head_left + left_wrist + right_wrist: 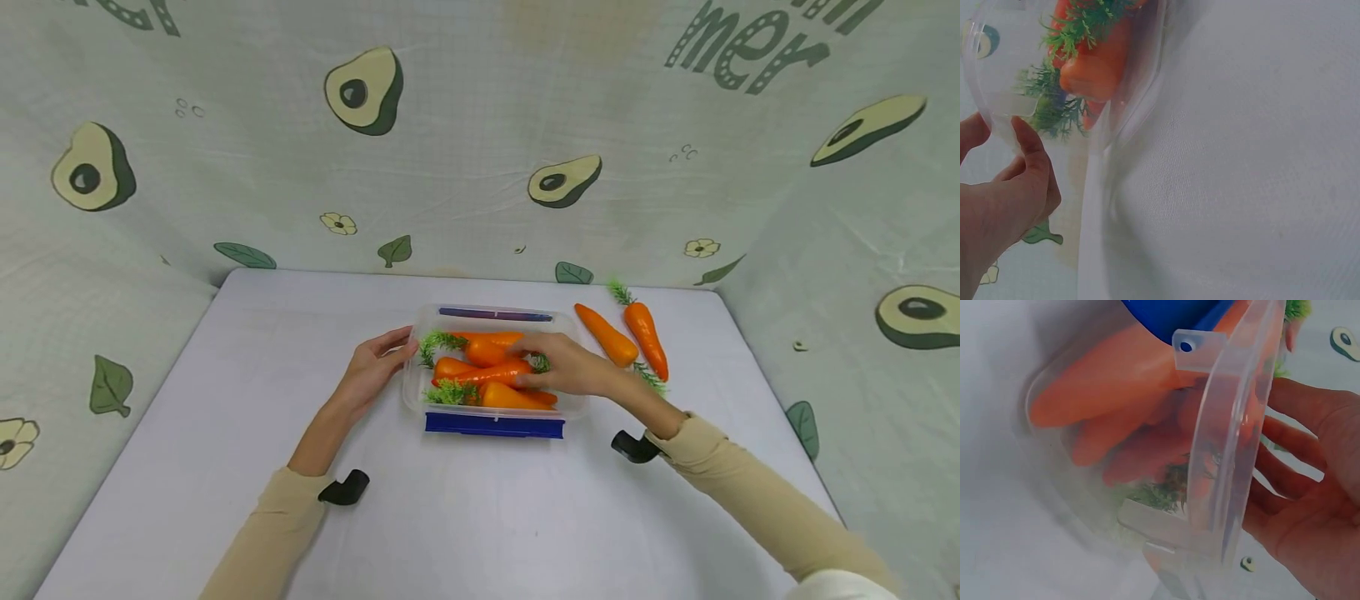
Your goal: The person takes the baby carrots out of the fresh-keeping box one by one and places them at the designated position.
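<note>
A clear plastic box [411, 392] stands on the table with several orange toy carrots [487, 350] with green tops in it. My left hand [375, 364] pinches the box's left rim between thumb and fingers, as the left wrist view [1016, 194] also shows. Reaching over the right rim, my right hand [562, 362] has its thumb and fingers about the leafy end of a carrot [491, 375] inside. In the right wrist view, the box wall blurs the fingertips of that hand [1310, 469].
Two more carrots lie on the table right of the box, one plain-tipped [606, 335] and one with its leaves pointing back [647, 337]. Blue latch flaps [495, 425] stick out at the box's front and back. An avocado-print cloth [465, 167] hangs behind the white table [450, 517].
</note>
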`<state>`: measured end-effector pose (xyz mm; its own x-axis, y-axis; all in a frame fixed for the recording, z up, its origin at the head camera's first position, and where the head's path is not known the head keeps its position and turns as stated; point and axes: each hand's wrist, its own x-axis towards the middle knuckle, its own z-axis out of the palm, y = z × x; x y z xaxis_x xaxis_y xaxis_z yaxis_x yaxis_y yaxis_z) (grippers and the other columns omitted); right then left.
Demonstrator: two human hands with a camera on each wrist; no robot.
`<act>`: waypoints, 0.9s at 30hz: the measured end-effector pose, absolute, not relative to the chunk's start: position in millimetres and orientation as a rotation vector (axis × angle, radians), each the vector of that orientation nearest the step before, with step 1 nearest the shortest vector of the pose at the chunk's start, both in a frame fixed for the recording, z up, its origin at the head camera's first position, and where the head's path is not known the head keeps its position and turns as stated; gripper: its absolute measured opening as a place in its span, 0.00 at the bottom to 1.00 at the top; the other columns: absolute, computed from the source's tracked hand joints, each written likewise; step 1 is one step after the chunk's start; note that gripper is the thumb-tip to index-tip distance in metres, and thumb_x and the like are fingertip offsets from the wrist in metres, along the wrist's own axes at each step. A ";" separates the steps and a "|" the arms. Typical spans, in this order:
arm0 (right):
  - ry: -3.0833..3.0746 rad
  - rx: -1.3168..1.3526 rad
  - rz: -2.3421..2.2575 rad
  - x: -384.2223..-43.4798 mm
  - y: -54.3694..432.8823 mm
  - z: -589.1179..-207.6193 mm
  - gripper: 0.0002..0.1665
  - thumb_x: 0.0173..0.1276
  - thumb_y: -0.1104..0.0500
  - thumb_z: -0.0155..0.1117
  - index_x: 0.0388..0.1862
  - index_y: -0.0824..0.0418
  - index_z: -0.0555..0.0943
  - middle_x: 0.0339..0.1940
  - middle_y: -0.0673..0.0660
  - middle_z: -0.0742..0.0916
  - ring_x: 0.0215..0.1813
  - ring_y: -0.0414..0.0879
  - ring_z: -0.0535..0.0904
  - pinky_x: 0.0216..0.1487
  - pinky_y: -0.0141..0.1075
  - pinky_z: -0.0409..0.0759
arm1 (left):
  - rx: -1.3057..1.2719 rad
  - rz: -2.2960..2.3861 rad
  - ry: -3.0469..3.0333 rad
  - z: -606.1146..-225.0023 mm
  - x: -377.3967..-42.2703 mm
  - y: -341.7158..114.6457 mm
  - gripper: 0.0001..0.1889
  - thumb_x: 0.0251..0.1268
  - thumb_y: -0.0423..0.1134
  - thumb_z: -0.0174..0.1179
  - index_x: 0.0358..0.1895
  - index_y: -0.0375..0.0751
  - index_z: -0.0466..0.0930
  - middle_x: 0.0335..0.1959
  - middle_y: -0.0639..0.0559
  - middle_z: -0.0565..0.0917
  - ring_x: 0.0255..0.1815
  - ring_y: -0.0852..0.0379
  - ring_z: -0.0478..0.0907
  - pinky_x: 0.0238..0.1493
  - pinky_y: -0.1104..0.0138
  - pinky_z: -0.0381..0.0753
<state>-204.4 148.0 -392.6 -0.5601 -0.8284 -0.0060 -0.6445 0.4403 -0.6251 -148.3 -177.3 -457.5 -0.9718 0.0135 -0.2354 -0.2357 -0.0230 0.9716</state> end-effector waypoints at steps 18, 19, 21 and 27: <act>2.402 -1.353 -0.793 -204.3 151.8 -398.1 0.23 0.70 0.59 0.72 0.61 0.67 0.83 0.57 0.61 0.87 0.53 0.53 0.81 0.58 0.47 0.83 | -0.237 2.114 2.069 -457.1 -147.7 -175.1 0.29 0.76 0.45 0.62 0.75 0.39 0.70 0.71 0.42 0.72 0.65 0.50 0.73 0.66 0.65 0.76; 2.408 -1.353 -0.796 -204.1 152.9 -395.3 0.24 0.70 0.59 0.73 0.61 0.67 0.83 0.56 0.60 0.87 0.52 0.53 0.81 0.57 0.47 0.84 | -0.237 2.116 2.068 -456.8 -147.6 -174.9 0.29 0.76 0.44 0.62 0.75 0.39 0.70 0.71 0.41 0.72 0.64 0.50 0.73 0.66 0.64 0.76; 2.430 -1.350 -0.806 -204.7 155.3 -390.8 0.24 0.69 0.59 0.73 0.61 0.68 0.83 0.55 0.60 0.87 0.51 0.52 0.81 0.55 0.46 0.85 | -0.240 2.119 2.064 -456.3 -147.5 -175.0 0.29 0.76 0.44 0.62 0.75 0.39 0.70 0.71 0.41 0.72 0.64 0.50 0.72 0.67 0.64 0.76; 2.465 -1.297 -0.926 -206.6 163.9 -376.8 0.25 0.67 0.63 0.75 0.60 0.70 0.83 0.52 0.61 0.88 0.51 0.53 0.83 0.54 0.48 0.86 | -0.239 2.096 2.080 -456.6 -148.2 -176.6 0.31 0.76 0.45 0.62 0.76 0.39 0.68 0.72 0.42 0.70 0.65 0.53 0.71 0.70 0.62 0.73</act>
